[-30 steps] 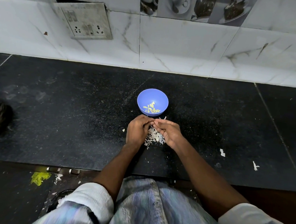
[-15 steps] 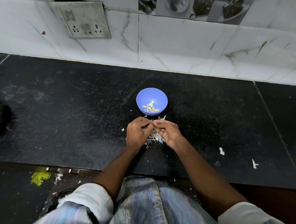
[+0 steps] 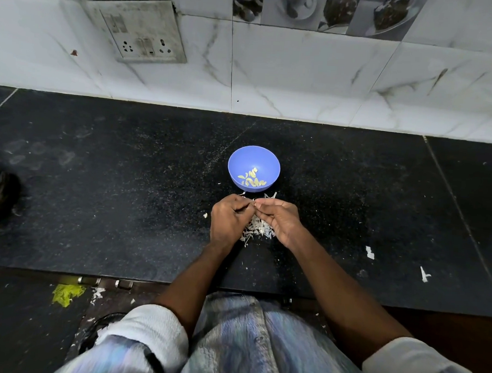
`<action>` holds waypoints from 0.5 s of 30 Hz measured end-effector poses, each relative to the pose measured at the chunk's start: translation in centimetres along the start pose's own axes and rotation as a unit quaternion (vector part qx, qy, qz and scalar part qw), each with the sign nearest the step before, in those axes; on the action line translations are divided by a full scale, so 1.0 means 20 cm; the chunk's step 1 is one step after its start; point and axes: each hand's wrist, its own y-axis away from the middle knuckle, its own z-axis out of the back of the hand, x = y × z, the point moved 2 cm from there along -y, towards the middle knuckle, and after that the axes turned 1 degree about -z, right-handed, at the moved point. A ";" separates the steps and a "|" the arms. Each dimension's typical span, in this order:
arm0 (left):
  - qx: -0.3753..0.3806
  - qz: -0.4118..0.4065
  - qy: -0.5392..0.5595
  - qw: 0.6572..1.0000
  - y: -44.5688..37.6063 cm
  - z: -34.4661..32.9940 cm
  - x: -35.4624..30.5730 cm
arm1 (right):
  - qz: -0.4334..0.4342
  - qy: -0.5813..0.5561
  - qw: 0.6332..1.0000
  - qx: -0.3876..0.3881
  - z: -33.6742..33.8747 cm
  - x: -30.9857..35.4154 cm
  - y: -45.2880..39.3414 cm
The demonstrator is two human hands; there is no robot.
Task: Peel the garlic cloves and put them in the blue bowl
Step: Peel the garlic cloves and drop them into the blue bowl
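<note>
Mostly black counter [image 3: 125, 180] (speckled), marble-tiled wall [image 3: 302, 75] behind.

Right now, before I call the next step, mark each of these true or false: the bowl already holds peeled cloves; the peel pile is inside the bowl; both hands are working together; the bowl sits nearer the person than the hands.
1. The blue bowl holds peeled cloves. True.
2. The peel pile lies inside the bowl. False: it lies on the counter, under the hands.
3. The left hand and right hand meet at the fingertips. True.
4. The bowl sits nearer than the hands. False: it is beyond them.
</note>
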 end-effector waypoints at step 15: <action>0.031 -0.039 -0.068 0.996 0.01 0.01 -0.02 | 0.023 0.113 0.993 0.009 0.03 0.03 0.02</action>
